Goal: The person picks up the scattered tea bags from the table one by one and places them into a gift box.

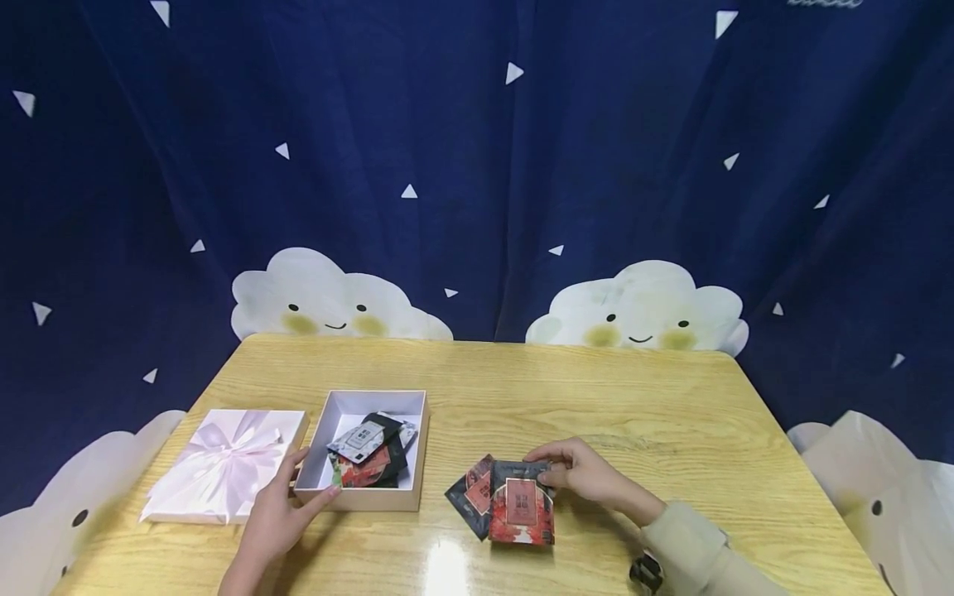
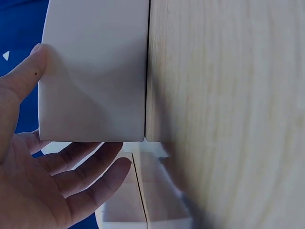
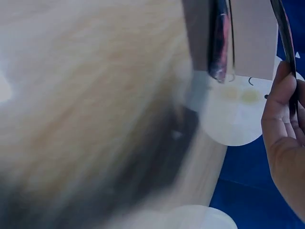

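My left hand (image 1: 277, 515) rests at the near left corner of an open white box (image 1: 422, 451), thumb on the front rim and fingers beside the left wall. In the left wrist view, those fingers are fairly straight next to the pale box side (image 2: 95, 86). Inside the box lies a pile of white, black and red sachets (image 1: 365, 443). My right hand (image 1: 585, 476) pinches the upper right corner of a black-and-red sachet (image 1: 522, 509). Edge-on in the right wrist view, this sachet (image 3: 287, 40) sits between thumb and fingers. It partly overlaps another dark sachet (image 1: 473, 497) on the table.
A white lid with a pale ribbon bow (image 1: 231, 459) lies left of the box. The wooden table (image 1: 596, 389) meets a dark blue curtain (image 1: 477, 165) with cloud and triangle prints. A dark object (image 1: 645, 573) is by the right sleeve (image 1: 689, 546).
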`<act>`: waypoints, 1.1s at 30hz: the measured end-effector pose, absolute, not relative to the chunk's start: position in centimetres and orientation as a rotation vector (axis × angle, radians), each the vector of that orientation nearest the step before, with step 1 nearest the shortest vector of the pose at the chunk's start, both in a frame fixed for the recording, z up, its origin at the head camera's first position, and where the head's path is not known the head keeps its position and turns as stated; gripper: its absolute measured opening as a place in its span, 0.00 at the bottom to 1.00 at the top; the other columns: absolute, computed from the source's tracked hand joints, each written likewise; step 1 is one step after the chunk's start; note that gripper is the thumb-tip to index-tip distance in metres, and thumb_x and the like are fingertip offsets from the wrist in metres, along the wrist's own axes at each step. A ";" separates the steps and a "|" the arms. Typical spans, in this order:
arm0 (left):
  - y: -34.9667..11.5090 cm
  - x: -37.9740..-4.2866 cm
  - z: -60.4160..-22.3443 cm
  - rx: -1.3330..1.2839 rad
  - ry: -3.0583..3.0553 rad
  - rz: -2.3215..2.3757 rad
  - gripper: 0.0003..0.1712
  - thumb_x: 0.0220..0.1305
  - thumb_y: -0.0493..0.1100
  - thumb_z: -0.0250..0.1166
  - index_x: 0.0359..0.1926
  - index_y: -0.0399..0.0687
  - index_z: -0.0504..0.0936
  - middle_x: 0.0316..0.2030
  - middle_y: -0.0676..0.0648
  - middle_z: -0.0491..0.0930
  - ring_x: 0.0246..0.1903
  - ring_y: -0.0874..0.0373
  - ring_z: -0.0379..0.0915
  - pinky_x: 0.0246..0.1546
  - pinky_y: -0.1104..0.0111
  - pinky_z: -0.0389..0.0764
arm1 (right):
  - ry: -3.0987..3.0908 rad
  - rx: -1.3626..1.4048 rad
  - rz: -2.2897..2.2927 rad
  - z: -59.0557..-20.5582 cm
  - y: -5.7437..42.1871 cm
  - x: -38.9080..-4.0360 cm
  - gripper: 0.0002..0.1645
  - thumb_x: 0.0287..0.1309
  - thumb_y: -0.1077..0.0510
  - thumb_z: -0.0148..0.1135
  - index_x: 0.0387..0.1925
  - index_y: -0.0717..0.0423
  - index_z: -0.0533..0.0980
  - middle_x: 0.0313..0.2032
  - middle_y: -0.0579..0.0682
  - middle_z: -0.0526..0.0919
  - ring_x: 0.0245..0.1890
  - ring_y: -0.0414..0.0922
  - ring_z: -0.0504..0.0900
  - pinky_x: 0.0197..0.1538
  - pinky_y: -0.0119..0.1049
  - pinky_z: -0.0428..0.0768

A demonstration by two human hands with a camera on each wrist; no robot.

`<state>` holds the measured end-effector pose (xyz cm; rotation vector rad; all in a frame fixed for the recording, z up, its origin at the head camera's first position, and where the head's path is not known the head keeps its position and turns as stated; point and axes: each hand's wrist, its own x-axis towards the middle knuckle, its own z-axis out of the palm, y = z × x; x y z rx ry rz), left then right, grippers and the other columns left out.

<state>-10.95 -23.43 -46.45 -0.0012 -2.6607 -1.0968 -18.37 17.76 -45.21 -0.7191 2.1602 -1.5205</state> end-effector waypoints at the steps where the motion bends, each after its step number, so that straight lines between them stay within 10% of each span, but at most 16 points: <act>1: -23.4 -11.0 -46.5 0.001 -2.659 -1.095 0.39 0.48 0.44 0.71 0.58 0.34 0.64 0.41 0.28 0.76 0.31 0.50 0.75 0.26 0.66 0.74 | 2.159 -0.715 -1.526 -45.0 17.5 -18.5 0.18 0.53 0.70 0.56 0.48 0.72 0.73 0.31 0.58 0.81 0.21 0.38 0.76 0.29 0.43 0.79; 15: -23.6 -11.0 -46.6 -0.008 -2.649 -1.097 0.39 0.47 0.43 0.72 0.58 0.34 0.64 0.42 0.27 0.75 0.30 0.52 0.75 0.24 0.69 0.72 | 2.085 -0.594 -1.649 -43.1 13.5 -20.8 0.19 0.56 0.68 0.55 0.51 0.72 0.72 0.46 0.62 0.77 0.29 0.40 0.79 0.38 0.43 0.80; 33: -23.6 -11.1 -46.6 0.007 -2.664 -1.110 0.39 0.48 0.44 0.71 0.58 0.35 0.64 0.43 0.27 0.75 0.29 0.53 0.74 0.25 0.67 0.72 | 1.978 -0.621 -1.784 -41.8 8.6 -23.3 0.20 0.55 0.70 0.54 0.50 0.75 0.70 0.38 0.62 0.81 0.28 0.39 0.80 0.36 0.39 0.80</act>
